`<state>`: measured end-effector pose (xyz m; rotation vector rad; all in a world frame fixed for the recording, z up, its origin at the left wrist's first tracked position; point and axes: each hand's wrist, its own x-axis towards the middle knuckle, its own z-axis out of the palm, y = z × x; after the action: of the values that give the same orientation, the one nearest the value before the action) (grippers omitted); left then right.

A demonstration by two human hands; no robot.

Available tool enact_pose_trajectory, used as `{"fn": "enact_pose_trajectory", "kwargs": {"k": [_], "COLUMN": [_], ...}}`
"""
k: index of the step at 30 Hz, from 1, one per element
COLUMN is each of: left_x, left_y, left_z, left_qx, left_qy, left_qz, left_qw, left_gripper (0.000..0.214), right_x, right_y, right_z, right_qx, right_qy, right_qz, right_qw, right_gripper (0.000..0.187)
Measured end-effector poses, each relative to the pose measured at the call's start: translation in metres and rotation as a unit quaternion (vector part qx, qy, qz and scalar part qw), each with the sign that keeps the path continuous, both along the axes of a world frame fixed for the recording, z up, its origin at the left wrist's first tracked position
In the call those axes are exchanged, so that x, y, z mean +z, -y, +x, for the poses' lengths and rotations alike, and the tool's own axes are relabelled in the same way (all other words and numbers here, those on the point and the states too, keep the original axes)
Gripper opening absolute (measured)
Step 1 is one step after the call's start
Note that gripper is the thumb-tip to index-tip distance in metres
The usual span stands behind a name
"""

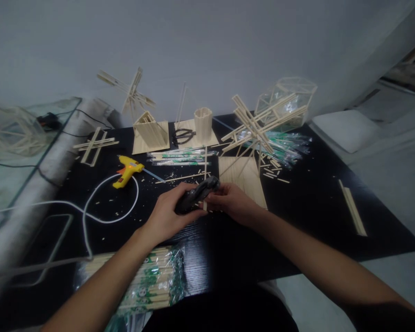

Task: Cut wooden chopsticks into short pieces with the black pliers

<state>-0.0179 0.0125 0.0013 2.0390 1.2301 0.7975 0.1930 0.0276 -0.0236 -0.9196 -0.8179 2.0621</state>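
Note:
My left hand [169,210] is closed around a pair of dark pliers [195,193], whose head points up and to the right. A thin wooden stick [205,161] stands away from me past the pliers' head, its near end between my hands. My right hand [233,200] has its fingers bent together at that stick, close to the pliers; the fingertips are partly hidden. Another stick [181,178] lies crosswise just beyond, among small wood crumbs. To the right of it, a flat panel of joined sticks [242,177] carries a windmill-like stick model [252,127].
A yellow glue gun [127,170] with a white cord [86,207] lies left. Wrapped chopsticks [148,281] fill the near left, more packets [180,157] lie behind. Farther back stand a stick cup [203,125], black scissors [184,136] and another windmill model [133,90].

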Motion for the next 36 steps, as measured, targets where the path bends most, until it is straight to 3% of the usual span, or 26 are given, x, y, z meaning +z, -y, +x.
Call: {"fn": "enact_pose_trajectory", "kwargs": {"k": [36], "left_x": [0.0], "left_y": [0.007], "left_z": [0.003], "left_qx": [0.023], "left_qy": [0.028], "left_qz": [0.029], "left_qw": [0.999], "left_gripper": [0.042], "right_x": [0.012], "right_y": [0.003], "right_z": [0.004], "right_qx": [-0.004], "right_qy": [0.059], "right_qz": [0.09], "right_qw": [0.994], "right_gripper": [0.028]}}
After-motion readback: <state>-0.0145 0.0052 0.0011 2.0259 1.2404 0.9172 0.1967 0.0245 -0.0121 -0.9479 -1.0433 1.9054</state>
